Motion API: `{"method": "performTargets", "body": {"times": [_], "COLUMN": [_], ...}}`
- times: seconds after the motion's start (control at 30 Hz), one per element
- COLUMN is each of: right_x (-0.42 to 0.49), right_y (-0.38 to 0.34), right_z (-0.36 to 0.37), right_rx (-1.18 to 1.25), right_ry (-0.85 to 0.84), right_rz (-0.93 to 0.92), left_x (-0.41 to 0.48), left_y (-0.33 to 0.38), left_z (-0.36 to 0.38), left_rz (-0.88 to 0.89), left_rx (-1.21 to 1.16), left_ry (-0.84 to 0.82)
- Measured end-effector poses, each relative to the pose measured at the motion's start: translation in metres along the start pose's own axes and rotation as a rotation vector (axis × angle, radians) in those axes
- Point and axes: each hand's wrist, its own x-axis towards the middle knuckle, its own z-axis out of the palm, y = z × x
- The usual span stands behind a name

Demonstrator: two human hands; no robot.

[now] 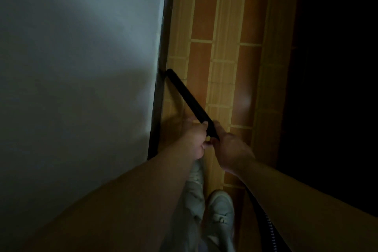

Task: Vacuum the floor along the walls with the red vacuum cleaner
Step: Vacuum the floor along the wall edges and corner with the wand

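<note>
Forearms fill the bottom; both hands meet near centre. Left hand (194, 139) wraps the near end of the wand (188, 96), fingers curled round it. Right hand (231, 149) grips it just behind, at 4 o'clock of the left. From the hands the wand runs to 11 o'clock, its tip touching the skirting (163, 57) where floor (225, 47) meets wall (81, 67). Hose (268, 225) trails off to 5 o'clock under the right forearm. Shoe (221, 208) at 6 o'clock, near the hose.

Step, my read: edge pass along the skirting. To do it well, keep the tip low and tight in the floor-skirting corner and slide steadily toward 12 o'clock at a shallow angle. Left hand steers; right hand feeds hose slack so it can't tug the tip off line.

Of the vacuum only wand and hose show; red body out of frame. Wand is black, slim, straight, matt, with a bent tip. Hose is black and ribbed. Light is dim; dust cannot be told.
</note>
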Motion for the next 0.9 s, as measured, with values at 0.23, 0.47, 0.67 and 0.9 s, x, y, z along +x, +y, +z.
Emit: {"method": "performTargets", "body": {"times": [0.23, 0.47, 0.67, 0.9], "right_x": [0.021, 0.062, 0.078, 0.088], "right_y": [-0.003, -0.004, 0.004, 0.004], "right_z": [-0.048, -0.085, -0.092, -0.103], "right_rx": [0.068, 0.150, 0.244, 0.322], "right_ry": [0.081, 0.099, 0.101, 0.072], "right_rz": [0.027, 0.060, 0.045, 0.049], "left_x": [0.002, 0.016, 0.026, 0.035], "left_y": [0.054, 0.105, 0.118, 0.131], "left_z": [0.036, 0.075, 0.097, 0.109], "left_rz": [0.053, 0.058, 0.058, 0.055], "left_rx": [0.102, 0.160, 0.239, 0.224], "left_ry": [-0.069, -0.102, -0.075, -0.040]}}
